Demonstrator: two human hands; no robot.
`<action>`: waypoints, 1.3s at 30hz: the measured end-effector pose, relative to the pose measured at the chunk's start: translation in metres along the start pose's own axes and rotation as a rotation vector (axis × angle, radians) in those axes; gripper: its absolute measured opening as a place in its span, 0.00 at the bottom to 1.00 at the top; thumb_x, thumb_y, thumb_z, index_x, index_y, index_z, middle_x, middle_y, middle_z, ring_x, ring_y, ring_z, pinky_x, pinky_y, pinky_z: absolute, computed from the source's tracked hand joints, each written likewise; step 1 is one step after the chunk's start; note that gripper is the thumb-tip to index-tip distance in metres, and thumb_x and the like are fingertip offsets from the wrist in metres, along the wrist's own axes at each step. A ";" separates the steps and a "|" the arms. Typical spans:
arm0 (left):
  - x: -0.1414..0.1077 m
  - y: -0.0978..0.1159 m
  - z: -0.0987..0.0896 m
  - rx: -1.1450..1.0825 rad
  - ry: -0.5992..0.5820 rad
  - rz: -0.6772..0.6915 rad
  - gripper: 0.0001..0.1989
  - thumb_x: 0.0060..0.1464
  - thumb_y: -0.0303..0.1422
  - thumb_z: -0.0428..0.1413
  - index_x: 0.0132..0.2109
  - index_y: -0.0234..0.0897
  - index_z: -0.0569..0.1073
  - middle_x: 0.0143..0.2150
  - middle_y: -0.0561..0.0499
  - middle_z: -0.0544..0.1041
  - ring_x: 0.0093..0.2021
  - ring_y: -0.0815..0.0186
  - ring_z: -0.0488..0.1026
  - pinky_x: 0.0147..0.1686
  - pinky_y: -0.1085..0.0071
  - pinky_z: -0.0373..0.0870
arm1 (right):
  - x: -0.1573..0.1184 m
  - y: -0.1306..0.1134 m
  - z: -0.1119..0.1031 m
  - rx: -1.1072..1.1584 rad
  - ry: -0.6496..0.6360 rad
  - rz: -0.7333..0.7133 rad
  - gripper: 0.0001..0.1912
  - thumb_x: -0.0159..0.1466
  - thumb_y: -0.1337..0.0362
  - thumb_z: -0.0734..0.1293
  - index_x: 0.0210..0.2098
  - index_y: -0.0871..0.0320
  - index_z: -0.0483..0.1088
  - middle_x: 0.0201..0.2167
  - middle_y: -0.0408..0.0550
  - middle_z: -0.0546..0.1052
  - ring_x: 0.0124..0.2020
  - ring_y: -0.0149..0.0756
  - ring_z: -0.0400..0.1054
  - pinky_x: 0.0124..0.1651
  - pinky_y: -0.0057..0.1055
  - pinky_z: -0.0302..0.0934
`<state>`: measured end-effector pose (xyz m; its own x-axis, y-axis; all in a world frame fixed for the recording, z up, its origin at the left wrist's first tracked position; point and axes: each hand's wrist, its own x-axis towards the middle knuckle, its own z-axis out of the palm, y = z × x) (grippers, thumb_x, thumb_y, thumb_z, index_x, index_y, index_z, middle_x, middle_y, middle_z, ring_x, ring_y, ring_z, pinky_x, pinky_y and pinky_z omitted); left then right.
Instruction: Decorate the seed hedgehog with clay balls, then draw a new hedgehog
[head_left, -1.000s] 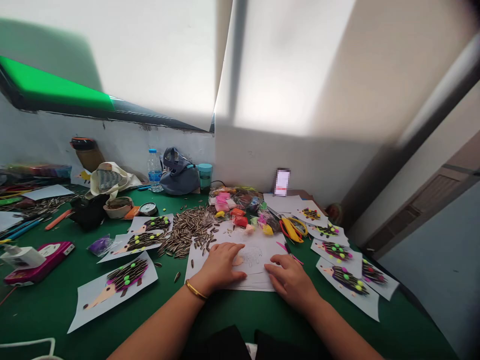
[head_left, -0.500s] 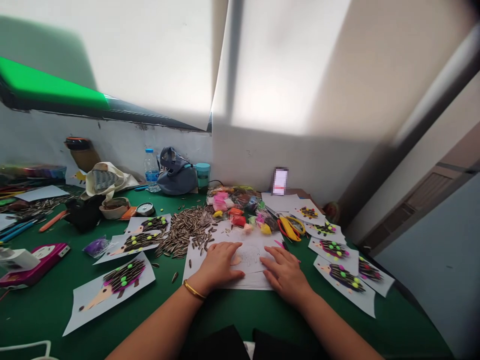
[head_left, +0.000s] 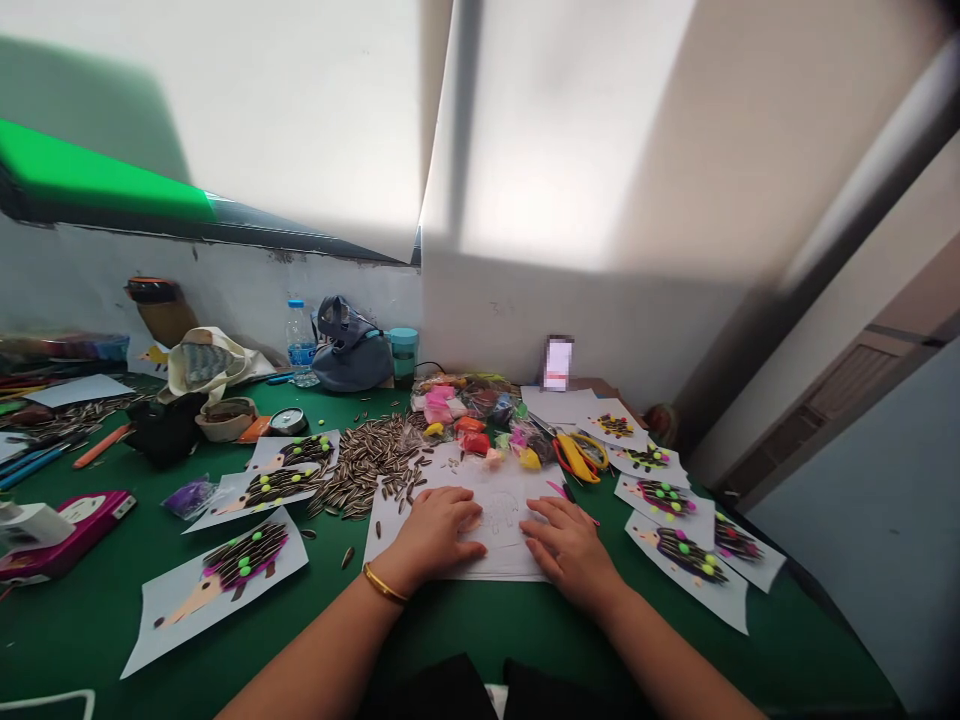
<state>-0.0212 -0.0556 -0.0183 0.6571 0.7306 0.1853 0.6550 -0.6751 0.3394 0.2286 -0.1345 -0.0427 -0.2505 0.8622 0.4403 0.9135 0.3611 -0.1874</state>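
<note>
My left hand (head_left: pixel 439 535), with a gold bangle (head_left: pixel 384 584) on its wrist, lies flat on a white paper sheet (head_left: pixel 501 530). My right hand (head_left: pixel 570 555) rests on the sheet's right side, and neither hand holds anything. The sheet carries a faint pencil drawing of a hedgehog (head_left: pixel 501 512). To its left is a heap of striped sunflower seeds (head_left: pixel 367 465). Finished hedgehog pictures with seed spines (head_left: pixel 225 580) lie on both sides. Bags of coloured modelling clay (head_left: pixel 469 410) and yellow-handled scissors (head_left: pixel 579 458) lie just beyond.
A green-covered table (head_left: pixel 780 650) holds everything. Along the wall stand a water bottle (head_left: pixel 301 345), a grey bag (head_left: pixel 349 350), a teal cup (head_left: pixel 403 358) and an upright phone (head_left: pixel 558 363). Pens, a cloth bag (head_left: pixel 206 365) and a pink case (head_left: pixel 75 530) crowd the left.
The whole scene has drifted slightly left in the view as my head turned. Both hands remain flat on the sheet, and my right hand sits a little closer to my left.
</note>
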 end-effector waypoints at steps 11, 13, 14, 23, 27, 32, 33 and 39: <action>0.001 -0.002 0.002 0.001 0.009 0.003 0.25 0.44 0.46 0.63 0.51 0.48 0.73 0.59 0.50 0.71 0.59 0.54 0.65 0.58 0.57 0.56 | 0.000 -0.001 0.000 0.023 -0.001 0.007 0.12 0.66 0.61 0.61 0.43 0.46 0.76 0.54 0.44 0.73 0.58 0.49 0.61 0.56 0.48 0.55; 0.000 -0.001 0.001 -0.003 0.010 0.008 0.25 0.44 0.46 0.63 0.51 0.48 0.73 0.59 0.50 0.71 0.58 0.54 0.66 0.58 0.58 0.57 | 0.000 -0.002 -0.001 0.026 0.012 0.002 0.12 0.66 0.61 0.61 0.40 0.45 0.77 0.53 0.44 0.74 0.58 0.48 0.61 0.55 0.47 0.55; 0.000 -0.001 0.001 -0.005 0.010 0.011 0.25 0.44 0.46 0.63 0.51 0.48 0.73 0.59 0.50 0.71 0.58 0.55 0.66 0.57 0.58 0.57 | 0.000 -0.003 -0.002 0.021 0.006 -0.006 0.12 0.65 0.61 0.61 0.41 0.45 0.77 0.54 0.44 0.73 0.58 0.48 0.61 0.55 0.48 0.55; 0.000 0.000 0.001 0.000 0.008 0.011 0.26 0.44 0.46 0.64 0.51 0.48 0.73 0.59 0.50 0.71 0.58 0.55 0.66 0.57 0.58 0.57 | -0.001 -0.003 -0.001 0.013 0.028 -0.022 0.13 0.65 0.63 0.61 0.40 0.45 0.77 0.55 0.41 0.73 0.59 0.47 0.60 0.57 0.47 0.55; 0.001 0.001 0.000 0.004 0.012 0.010 0.25 0.44 0.46 0.64 0.50 0.48 0.73 0.59 0.50 0.71 0.58 0.54 0.66 0.57 0.57 0.58 | -0.001 -0.003 0.000 -0.008 0.003 0.005 0.16 0.64 0.65 0.61 0.47 0.47 0.74 0.57 0.44 0.71 0.60 0.49 0.60 0.57 0.50 0.54; 0.001 0.001 0.001 0.003 0.009 0.004 0.26 0.43 0.46 0.64 0.51 0.49 0.73 0.58 0.50 0.71 0.58 0.54 0.66 0.57 0.57 0.57 | -0.001 -0.003 0.001 0.017 0.016 0.007 0.14 0.61 0.67 0.62 0.40 0.46 0.76 0.56 0.42 0.72 0.59 0.48 0.60 0.56 0.48 0.55; 0.000 0.001 0.002 0.002 0.011 0.004 0.26 0.43 0.46 0.64 0.51 0.49 0.73 0.58 0.50 0.71 0.58 0.54 0.66 0.57 0.57 0.57 | -0.001 -0.003 0.001 0.015 0.011 -0.006 0.16 0.61 0.67 0.62 0.42 0.45 0.76 0.57 0.42 0.71 0.60 0.48 0.60 0.57 0.49 0.55; 0.000 0.002 0.001 -0.021 0.023 -0.010 0.30 0.43 0.45 0.64 0.55 0.47 0.71 0.58 0.49 0.72 0.58 0.54 0.65 0.58 0.58 0.56 | 0.000 -0.003 -0.001 0.083 0.019 -0.007 0.12 0.61 0.66 0.63 0.37 0.48 0.77 0.52 0.45 0.74 0.58 0.48 0.61 0.57 0.48 0.55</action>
<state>-0.0198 -0.0570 -0.0189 0.6417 0.7395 0.2034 0.6532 -0.6659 0.3605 0.2261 -0.1359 -0.0410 -0.2495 0.8529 0.4585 0.8817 0.3959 -0.2566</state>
